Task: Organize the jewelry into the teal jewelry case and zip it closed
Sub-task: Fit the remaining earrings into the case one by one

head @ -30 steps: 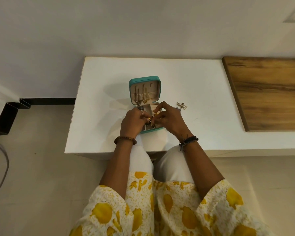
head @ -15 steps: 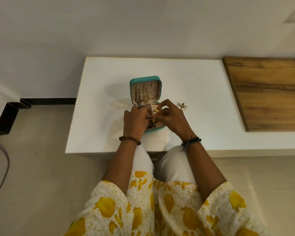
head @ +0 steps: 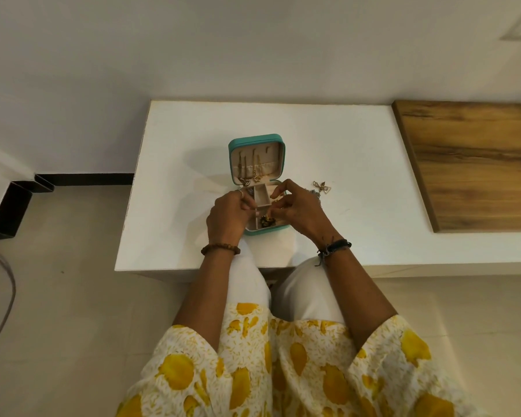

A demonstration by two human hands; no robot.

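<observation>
Both hands, left (head: 226, 215) and right (head: 295, 210), pinch something small and unclear over the open case (head: 254, 145); the loose earring (head: 321, 187) lies nearer the right.

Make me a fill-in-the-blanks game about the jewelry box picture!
1. The teal jewelry case on the white table is ____, not zipped.
2. Gold necklaces hang inside its ____.
3. The gold bow-shaped earring lies on the table beside the person's ____ hand.
4. The brown beaded bracelet is on the ____ wrist.

Missing words: open; lid; right; left
</observation>
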